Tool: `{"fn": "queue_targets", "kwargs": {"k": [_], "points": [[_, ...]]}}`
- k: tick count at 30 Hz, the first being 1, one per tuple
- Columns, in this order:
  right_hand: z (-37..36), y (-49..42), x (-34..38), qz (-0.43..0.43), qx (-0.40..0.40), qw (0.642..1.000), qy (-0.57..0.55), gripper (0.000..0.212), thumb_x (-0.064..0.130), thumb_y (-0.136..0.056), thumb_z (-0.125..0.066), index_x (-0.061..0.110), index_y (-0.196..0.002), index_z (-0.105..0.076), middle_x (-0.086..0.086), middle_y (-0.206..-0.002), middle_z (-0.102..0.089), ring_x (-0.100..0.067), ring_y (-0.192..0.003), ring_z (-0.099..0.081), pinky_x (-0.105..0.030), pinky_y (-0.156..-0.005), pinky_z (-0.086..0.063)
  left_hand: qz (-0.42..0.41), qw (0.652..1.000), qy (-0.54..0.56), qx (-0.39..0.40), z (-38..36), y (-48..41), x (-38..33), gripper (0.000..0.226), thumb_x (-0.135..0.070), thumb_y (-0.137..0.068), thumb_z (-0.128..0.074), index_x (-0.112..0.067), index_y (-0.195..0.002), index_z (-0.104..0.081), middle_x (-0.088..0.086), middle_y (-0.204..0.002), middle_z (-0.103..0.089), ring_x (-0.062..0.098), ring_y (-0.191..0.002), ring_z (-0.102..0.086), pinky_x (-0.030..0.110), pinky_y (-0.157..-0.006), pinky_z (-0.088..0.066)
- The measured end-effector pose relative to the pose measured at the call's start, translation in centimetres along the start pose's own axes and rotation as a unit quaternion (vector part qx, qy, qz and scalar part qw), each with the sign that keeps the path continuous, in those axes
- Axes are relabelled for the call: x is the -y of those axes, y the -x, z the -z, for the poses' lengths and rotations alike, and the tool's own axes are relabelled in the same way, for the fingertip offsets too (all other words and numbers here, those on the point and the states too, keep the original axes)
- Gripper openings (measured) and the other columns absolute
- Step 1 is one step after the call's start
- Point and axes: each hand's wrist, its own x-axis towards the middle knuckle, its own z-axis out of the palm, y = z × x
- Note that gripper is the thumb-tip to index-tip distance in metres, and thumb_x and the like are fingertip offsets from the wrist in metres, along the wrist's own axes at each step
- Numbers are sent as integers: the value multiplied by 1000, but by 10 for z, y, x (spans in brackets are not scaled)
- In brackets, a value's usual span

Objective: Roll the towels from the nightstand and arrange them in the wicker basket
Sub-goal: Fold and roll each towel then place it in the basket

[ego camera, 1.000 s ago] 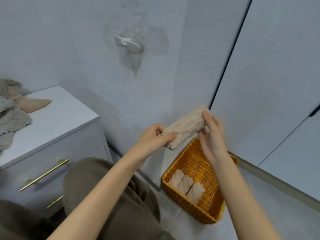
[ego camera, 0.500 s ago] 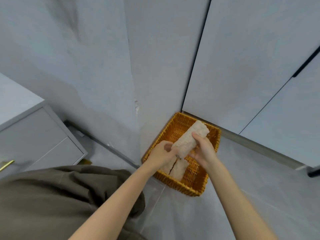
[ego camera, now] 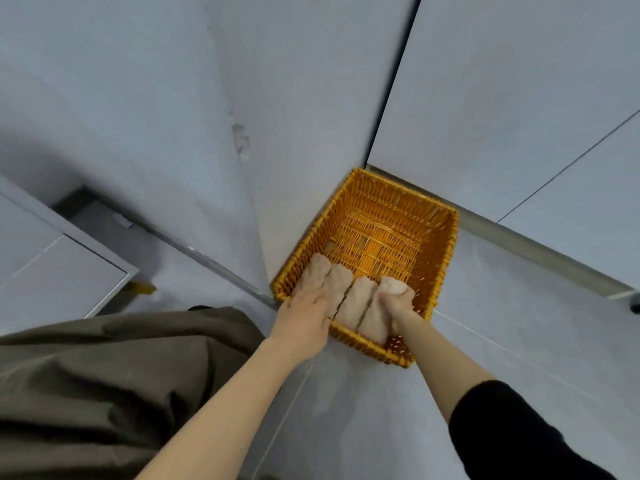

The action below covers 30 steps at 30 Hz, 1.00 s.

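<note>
The right hand (ego camera: 398,303) grips the rightmost beige fluffy rolled towel (ego camera: 375,323) at the near end of the orange woven wicker basket (ego camera: 450,244); the left hand (ego camera: 308,306) lies flat, fingers (ego camera: 322,292) straight, on the neighbouring beige rolls (ego camera: 355,299). A careless release could let the roll spring open

Four rolled towels (ego camera: 357,303) in basket (ego camera: 446,261) (near end)

Pale grey walls (ego camera: 138,98) are meeting at a corner above a grey floor (ego camera: 519,323); wardrobe doors (ego camera: 502,98) are standing right, a nightstand (ego camera: 52,271) sitting left.
</note>
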Motion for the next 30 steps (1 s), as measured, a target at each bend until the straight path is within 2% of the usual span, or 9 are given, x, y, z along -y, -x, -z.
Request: {"fn": "queue_targets", "kwargs": {"k": [5, 10, 14, 18, 21, 23, 26, 28, 30], "points": [[-10, -31, -21, -43, -3, 999, -26, 71, 20, -89, -60, 15, -148, -20, -15, -138, -45, -35, -123, -47, -48, -102, -43, 11, 999, 34, 12, -2, -11, 1, 51, -26, -98, -42, -16, -147, -32, 1, -153, -29, 21, -140, -25, 43, -113, -27], [-21, -87, -52, -60, 37, 997, -30, 66, 30, -89, -46, 13, -147, -18, -10, -141, -43, -34, -124, -47, -55, -102, -43, 27, 997, 57, 34, -7, -15, 6, 50, -26, -99, -43, -17, -147, -33, 0, -155, -28, 20, -143, -20, 43, -117, -21], [-31, -109, -71, -37, 19, 999, 29, 57, 31, -88, -35, 15, -143, -33, -12, -138, -49, -33, -120, -51, -52, -100, -45, 44, 996, 72, 43, -8, -16, 7, 47, -27, -98, -44, -17, -144, -38, 1, -149, -36, 22, -138, -29, 46, -113, -28], [-26, -53, -41, 16, -18, 974, 226, 41, 22, -99, -38, 1, -133, -50, -18, -132, -54, -35, -122, -51, -32, -93, -44, 50, 994, 90, 46, -7, -16, 6, 43, -26, -98, -45, -14, -139, -43, 3, -144, -41, 23, -134, -33, 46, -110, -31], [-21, -49, -33, 59, -55, 946, 313, 48, 21, -98, -45, -2, -139, -37, -20, -137, -48, -35, -124, -50, -35, -98, -42, 52, 993, 98, 43, -4, -16, 7, 46, -25, -97, -45, -16, -142, -40, 3, -145, -41, 23, -134, -35, 47, -110, -33], [-17, -40, -27, 87, -70, 936, 334, 50, 19, -96, -48, -1, -139, -32, -22, -140, -38, -39, -126, -45, -40, -103, -39, 51, 993, 102, 40, 2, -15, 5, 47, -24, -97, -44, -17, -143, -39, 3, -145, -42, 24, -133, -38, 47, -108, -35], [-9, -24, -11, 152, -62, 923, 347, 42, 17, -96, -45, 3, -135, -40, -20, -139, -39, -39, -122, -46, -44, -103, -41, 48, 992, 117, 23, 15, -12, -1, 44, -22, -95, -42, -17, -139, -43, 6, -133, -52, 27, -121, -50, 46, -98, -45], [-4, -7, 3, 211, -28, 919, 332, 42, 18, -95, -49, 7, -135, -47, -15, -136, -49, -32, -114, -55, -36, -93, -48, 48, 989, 143, 0, 26, -8, -4, 47, -22, -95, -42, -19, -142, -41, 5, -130, -56, 25, -116, -54, 45, -94, -48], [3, 18, 17, 259, 10, 915, 309, 37, 18, -96, -51, 9, -131, -53, -8, -126, -58, -21, -105, -58, -26, -81, -43, 49, 984, 169, -27, 39, -3, -7, 44, -22, -96, -42, -17, -139, -43, 6, -124, -60, 23, -111, -58, 46, -91, -50]]}}
